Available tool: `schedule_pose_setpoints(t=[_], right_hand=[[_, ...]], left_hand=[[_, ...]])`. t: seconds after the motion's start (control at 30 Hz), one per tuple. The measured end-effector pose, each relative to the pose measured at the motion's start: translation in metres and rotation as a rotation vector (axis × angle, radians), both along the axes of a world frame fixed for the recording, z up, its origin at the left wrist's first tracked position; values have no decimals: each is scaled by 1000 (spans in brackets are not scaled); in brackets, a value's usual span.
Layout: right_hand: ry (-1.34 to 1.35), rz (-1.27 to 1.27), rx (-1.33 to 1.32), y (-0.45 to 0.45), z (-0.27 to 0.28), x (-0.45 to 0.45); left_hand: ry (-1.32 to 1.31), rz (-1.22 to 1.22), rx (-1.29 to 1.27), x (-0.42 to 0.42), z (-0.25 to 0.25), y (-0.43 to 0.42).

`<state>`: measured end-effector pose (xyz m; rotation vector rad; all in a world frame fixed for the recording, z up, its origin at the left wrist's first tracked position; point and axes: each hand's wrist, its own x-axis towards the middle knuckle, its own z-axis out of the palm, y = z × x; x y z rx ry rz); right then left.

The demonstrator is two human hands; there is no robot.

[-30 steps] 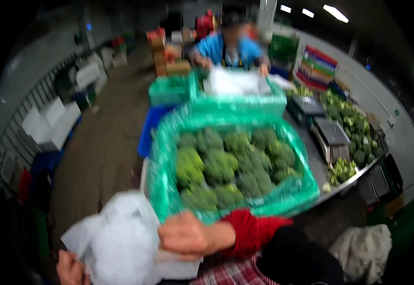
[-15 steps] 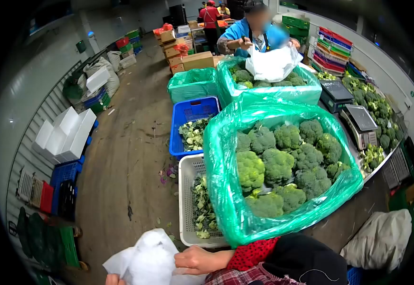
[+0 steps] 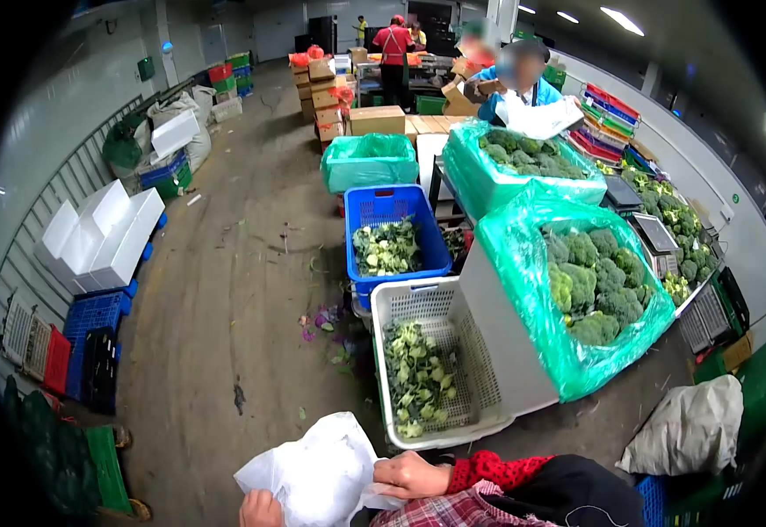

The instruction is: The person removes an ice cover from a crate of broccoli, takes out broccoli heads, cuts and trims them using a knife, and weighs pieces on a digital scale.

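Near the bottom centre of the frame, I have a bulging white plastic bag (image 3: 321, 474) between two bare hands: the left hand (image 3: 262, 509) curls its grip closed on the left edge, the right hand (image 3: 412, 475) pinches the right side shut. Just above stands a pale perforated plastic crate (image 3: 480, 373) of leafy green trimmings (image 3: 416, 378); right of it, green broccoli heads (image 3: 601, 281) fill a box lined with shiny green film (image 3: 523, 272).

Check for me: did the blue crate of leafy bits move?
No, it looks the same: the blue crate still sits just beyond the white basket.
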<state>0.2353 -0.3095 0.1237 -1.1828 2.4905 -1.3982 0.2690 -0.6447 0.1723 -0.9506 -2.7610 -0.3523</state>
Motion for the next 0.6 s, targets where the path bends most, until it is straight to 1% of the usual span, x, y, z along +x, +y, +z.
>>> schedule_pose_setpoints(t=[0.07,0.23,0.3,0.37,0.47,0.5,0.53,0.6], right_hand=[[-1,0,-39,-28,5,-6],[27,1,-13,-60,8,-40],[22,-47,-46,-71,4,-54],[9,-105,-87,-82,6,-75],[36,-150,-133,-92,-7,-128],[60,-141,-162,-93,-13,-152],[61,-151,-167,-100,-15,-174],[126,-193,-159,-104,-17,-221]], left_hand=[[-127,6,-50,-15,0,-29],[-121,-44,-61,-62,-24,-79],[-99,-80,-11,-90,-25,-81],[-116,-83,-11,-116,-12,-84],[-110,-127,5,-176,-17,-87],[-62,-132,-8,-198,-28,-91],[-29,-137,-32,-218,-26,-98],[-102,-199,-31,-265,-15,-96]])
